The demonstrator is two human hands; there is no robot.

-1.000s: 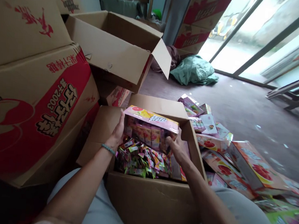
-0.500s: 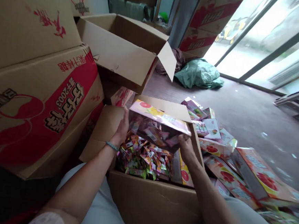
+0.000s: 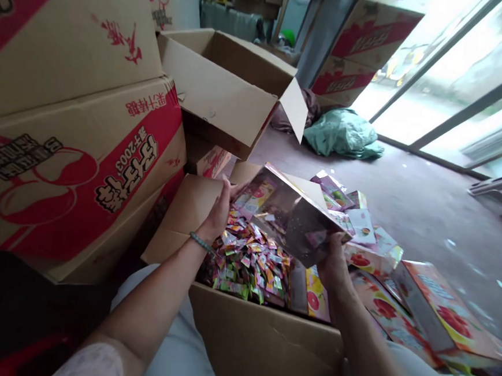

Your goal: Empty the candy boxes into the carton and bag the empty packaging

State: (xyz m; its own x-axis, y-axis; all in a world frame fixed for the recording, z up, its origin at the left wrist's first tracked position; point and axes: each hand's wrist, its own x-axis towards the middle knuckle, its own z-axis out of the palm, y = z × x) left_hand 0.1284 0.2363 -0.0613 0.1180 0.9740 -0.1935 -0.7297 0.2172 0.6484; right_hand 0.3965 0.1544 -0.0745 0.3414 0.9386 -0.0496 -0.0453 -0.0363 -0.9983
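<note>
Both hands hold a pink sweets box (image 3: 292, 217), tipped with its opening facing down and to the left over an open cardboard carton (image 3: 260, 339) between my knees. My left hand (image 3: 219, 211), with a beaded bracelet at the wrist, grips the box's left end. My right hand (image 3: 334, 264) grips its lower right corner. Small wrapped sweets (image 3: 249, 263) in many colours fill the carton below the box. A flat pink box (image 3: 314, 294) stands inside the carton at its right wall.
Large red-printed cartons (image 3: 75, 157) are stacked on the left, with an open empty carton (image 3: 228, 88) behind. Several pink and purple sweets boxes (image 3: 399, 286) lie on the floor to the right. A green bag (image 3: 342, 134) lies by the glass doors (image 3: 450, 82).
The pink box has been tilted from level to steeply tipped over the carton, its right end raised. The camera view has shifted left and down.
</note>
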